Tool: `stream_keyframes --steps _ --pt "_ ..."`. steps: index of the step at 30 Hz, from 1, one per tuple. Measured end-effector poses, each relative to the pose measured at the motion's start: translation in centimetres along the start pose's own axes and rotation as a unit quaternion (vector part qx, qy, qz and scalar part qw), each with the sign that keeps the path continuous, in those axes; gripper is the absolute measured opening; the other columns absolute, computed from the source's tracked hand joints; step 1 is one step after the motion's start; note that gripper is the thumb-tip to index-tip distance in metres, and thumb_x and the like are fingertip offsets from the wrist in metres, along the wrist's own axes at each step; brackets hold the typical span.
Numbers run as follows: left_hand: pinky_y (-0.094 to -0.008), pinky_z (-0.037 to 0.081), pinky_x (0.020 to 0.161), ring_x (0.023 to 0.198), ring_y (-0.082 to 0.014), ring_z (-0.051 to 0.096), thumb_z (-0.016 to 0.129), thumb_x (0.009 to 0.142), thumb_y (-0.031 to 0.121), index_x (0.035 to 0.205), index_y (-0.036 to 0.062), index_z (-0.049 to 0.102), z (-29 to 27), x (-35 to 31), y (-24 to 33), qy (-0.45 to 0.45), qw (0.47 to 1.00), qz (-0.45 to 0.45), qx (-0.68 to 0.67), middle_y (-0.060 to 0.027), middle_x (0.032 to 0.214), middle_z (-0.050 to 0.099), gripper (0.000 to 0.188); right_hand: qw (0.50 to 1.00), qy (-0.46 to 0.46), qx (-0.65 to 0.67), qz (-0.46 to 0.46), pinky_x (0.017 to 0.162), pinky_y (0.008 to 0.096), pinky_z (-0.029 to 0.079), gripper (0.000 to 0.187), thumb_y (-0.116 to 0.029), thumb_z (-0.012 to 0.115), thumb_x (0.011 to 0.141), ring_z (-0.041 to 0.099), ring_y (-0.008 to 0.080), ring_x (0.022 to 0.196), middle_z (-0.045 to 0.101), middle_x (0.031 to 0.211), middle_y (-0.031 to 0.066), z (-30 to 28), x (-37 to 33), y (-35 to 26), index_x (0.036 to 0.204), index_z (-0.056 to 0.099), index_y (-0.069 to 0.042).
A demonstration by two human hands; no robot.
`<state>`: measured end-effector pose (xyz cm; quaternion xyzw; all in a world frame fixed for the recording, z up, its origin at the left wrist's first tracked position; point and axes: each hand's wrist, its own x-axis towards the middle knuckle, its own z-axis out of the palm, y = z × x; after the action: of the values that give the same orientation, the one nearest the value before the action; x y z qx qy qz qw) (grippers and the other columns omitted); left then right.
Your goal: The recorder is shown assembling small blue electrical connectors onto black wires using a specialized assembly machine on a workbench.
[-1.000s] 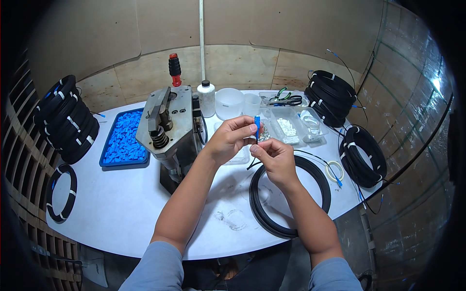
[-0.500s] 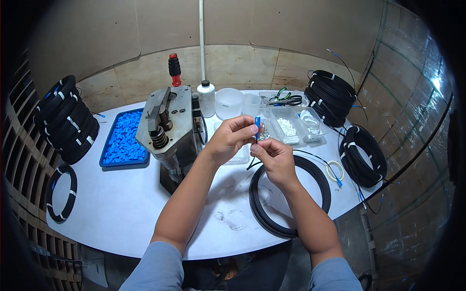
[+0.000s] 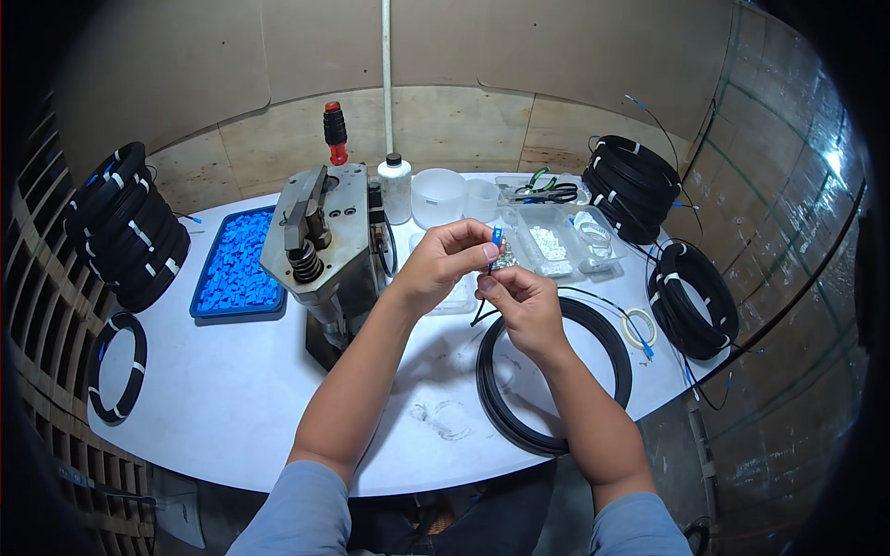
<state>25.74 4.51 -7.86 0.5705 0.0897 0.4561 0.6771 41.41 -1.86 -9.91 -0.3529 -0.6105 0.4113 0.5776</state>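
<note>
Both hands pinch small: the left hand [image 3: 443, 264] grips a blue plug [image 3: 496, 237] above the table [image 3: 232, 389], the right hand [image 3: 524, 301] nips the cable [image 3: 482, 310] beneath, so a skewed push could kink it or drop the plug into the coil [image 3: 556, 375].

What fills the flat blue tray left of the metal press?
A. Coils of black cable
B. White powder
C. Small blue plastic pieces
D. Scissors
C: the blue tray, left of the metal press, is heaped with small blue plastic pieces.
</note>
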Motion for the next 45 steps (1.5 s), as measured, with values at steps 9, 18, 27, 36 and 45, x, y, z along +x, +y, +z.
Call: stream_keyframes --steps 9,18,27,36,45 --pt "-0.0271 0.046 0.081 0.092 -0.0127 0.058 0.066 0.085 0.01 0.098 0.0025 0.06 0.1 0.0 0.1 -0.005 1.0 -0.007 0.005 -0.0053 0.098 0.062 0.016 1.0 -0.006 -0.002 0.006 0.071 0.0246 0.049 0.013 -0.011 0.065 0.089 0.062 0.0086 0.074 0.069 0.079 0.0059 -0.1 0.0 0.1 0.091 0.067 0.001" --pt "-0.0252 0.046 0.072 0.082 -0.0098 0.056 0.068 0.085 0.013 0.096 0.0037 0.061 0.4 0.1 0.1 0.003 1.0 -0.004 0.025 -0.0028 0.092 0.062 0.016 1.0 -0.012 0.002 0.01 0.073 0.0255 0.05 0.012 -0.01 0.064 0.089 0.063 0.0092 0.077 0.069 0.081 0.0062 -0.1 0.0 0.1 0.093 0.067 0.001" --pt "-0.0236 0.047 0.065 0.072 -0.0077 0.056 0.07 0.085 0.016 0.09 0.0052 0.06 0.7 0.1 0.4 0.019 0.999 0.012 0.047 -0.0006 0.083 0.061 0.016 0.999 -0.032 0.005 0.023 0.074 0.0262 0.05 0.015 -0.011 0.063 0.09 0.063 0.0109 0.078 0.068 0.083 0.0064 0.1 -0.1 -0.4 0.095 0.067 0.002" --pt "-0.0245 0.045 0.075 0.085 -0.0091 0.056 0.068 0.084 0.011 0.094 0.0038 0.06 0.3 -0.1 0.8 0.008 0.998 -0.01 0.058 -0.0025 0.095 0.062 0.015 0.999 -0.038 0.004 0.022 0.073 0.0265 0.05 0.016 -0.012 0.062 0.091 0.064 0.0125 0.079 0.068 0.084 0.0075 0.4 -0.3 -0.1 0.096 0.066 0.003" --pt "-0.0261 0.047 0.075 0.086 -0.0094 0.058 0.069 0.084 0.013 0.09 0.0055 0.059 -0.4 -0.1 1.2 0.028 0.996 -0.018 0.088 -0.0023 0.092 0.063 0.014 0.98 0.007 -0.196 0.044 0.068 0.0245 0.047 0.016 -0.011 0.056 0.093 0.061 0.01 0.074 0.066 0.08 0.0064 2.3 0.0 -3.0 0.092 0.064 0.003"
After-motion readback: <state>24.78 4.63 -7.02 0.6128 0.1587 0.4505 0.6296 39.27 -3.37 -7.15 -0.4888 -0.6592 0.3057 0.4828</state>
